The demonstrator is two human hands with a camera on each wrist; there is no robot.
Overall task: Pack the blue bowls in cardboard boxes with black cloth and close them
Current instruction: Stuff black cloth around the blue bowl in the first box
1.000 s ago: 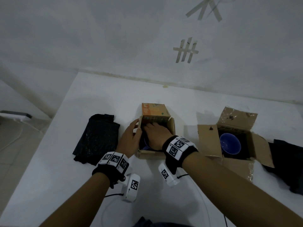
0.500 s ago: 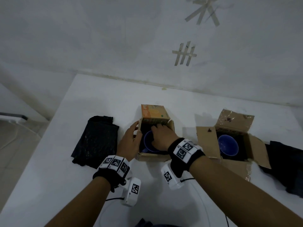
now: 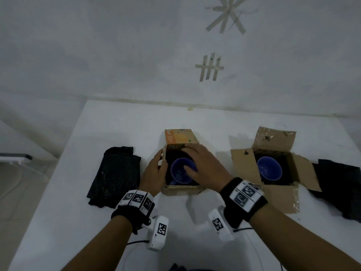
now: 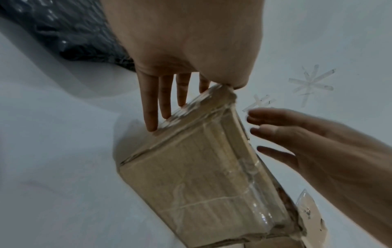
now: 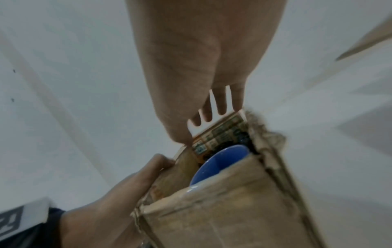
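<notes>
Both bowls (image 3: 182, 170) (image 3: 269, 168) sit on black cloth in open boxes (image 3: 183, 189) (image 3: 273, 190); left hand (image 3: 154, 173) braces box, right hand (image 3: 205, 167) hovers, fingers released; covering and closing remain.

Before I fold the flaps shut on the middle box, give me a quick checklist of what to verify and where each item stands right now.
1. Blue bowl seated inside the middle box: ok.
2. Black cloth lining around that bowl: ok.
3. Cloth laid over the bowl's top: not ok, its inside is bare.
4. Box steadied: ok, left hand rests straight fingers on its left wall.
5. Right hand out of the opening: not ok, it is spread above the bowl.
6. Orange printed flap free to fold: ok, it stands open at the far side.
</notes>
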